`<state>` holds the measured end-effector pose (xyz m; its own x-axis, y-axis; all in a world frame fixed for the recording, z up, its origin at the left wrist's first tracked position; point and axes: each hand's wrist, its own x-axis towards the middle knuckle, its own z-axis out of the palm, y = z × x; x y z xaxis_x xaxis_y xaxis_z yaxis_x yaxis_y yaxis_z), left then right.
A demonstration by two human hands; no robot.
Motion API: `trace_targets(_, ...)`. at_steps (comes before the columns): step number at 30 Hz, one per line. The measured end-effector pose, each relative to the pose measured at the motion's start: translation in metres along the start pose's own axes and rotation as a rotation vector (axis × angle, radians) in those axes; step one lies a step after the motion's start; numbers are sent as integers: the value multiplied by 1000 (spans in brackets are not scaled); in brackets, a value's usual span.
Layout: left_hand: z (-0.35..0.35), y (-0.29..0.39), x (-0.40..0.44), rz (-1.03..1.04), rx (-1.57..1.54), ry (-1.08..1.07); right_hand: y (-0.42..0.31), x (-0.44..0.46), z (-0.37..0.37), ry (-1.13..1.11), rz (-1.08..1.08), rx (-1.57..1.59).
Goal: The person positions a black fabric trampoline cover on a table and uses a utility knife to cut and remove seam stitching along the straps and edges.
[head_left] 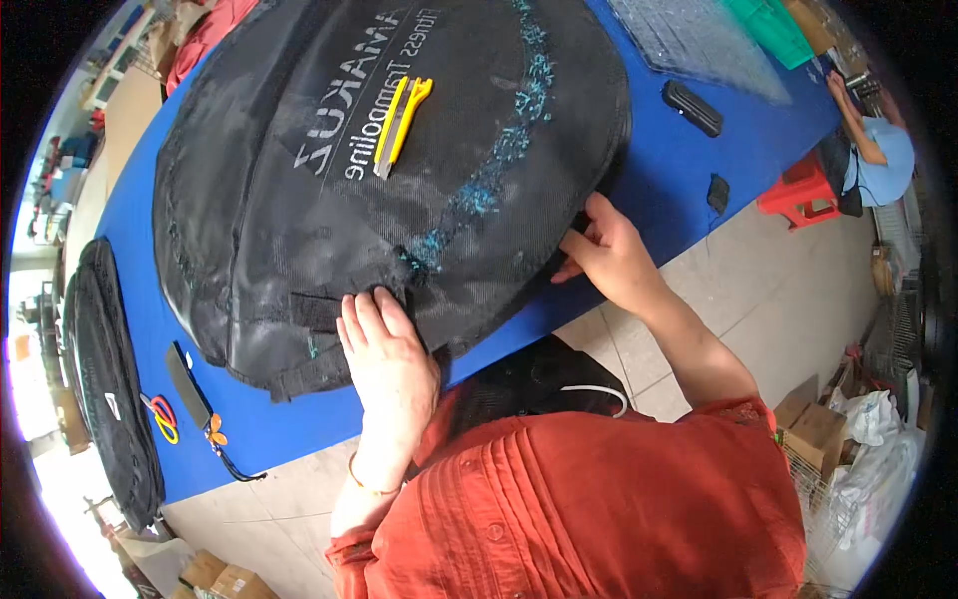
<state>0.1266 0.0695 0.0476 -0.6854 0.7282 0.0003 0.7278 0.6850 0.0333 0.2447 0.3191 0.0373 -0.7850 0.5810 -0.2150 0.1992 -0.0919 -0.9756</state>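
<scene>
A large black trampoline mat [329, 235] with white "Fitness Trampoline" lettering, seen reversed, covers most of the blue table [299, 424]. My left hand [384, 349] lies flat on its near edge, fingers outstretched beside a black strap piece [315, 310]. At the right edge of the mat, my right hand [617, 258] has its fingers curled at the rim, partly under it. A yellow utility knife [401, 125] rests on the mat beyond my hands. Frayed turquoise fuzz [469, 198] runs in a curved band across the black surface.
On the table's left lie a black folded bag [110, 379], scissors [163, 417] and a dark blade-like tool [188, 384]. To the right are a black case [692, 108] and a small black scrap [718, 193]. Another person [883, 150] sits near a red stool [798, 195].
</scene>
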Motion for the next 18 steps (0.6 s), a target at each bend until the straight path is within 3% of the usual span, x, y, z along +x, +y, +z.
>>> trace_targets(1, 3, 1, -3, 6, -3, 5, -4, -2, -4, 6, -5, -2)
trace_targets(3, 5, 2, -6, 4, 19, -17, -19, -2, -13, -37, 184, -87)
trace_targets(5, 13, -1, -8, 23, 30, 17, -21, 6, -32, 80, 206, -197)
trace_targets(9, 21, 1, -6, 22, 7, 36, -25, 22, -48, 350, -82, -264)
trace_targets(12, 29, -4, -10, 44, 65, 78, -32, 44, -31, 452, -621, -799)
trace_targets(14, 24, -2, -10, 43, -13, 50, -46, 65, -15, 380, -843, -800)
trace_targets(18, 25, 3, -8, 22, -38, 80, -65, 91, -1, 329, -893, -1015)
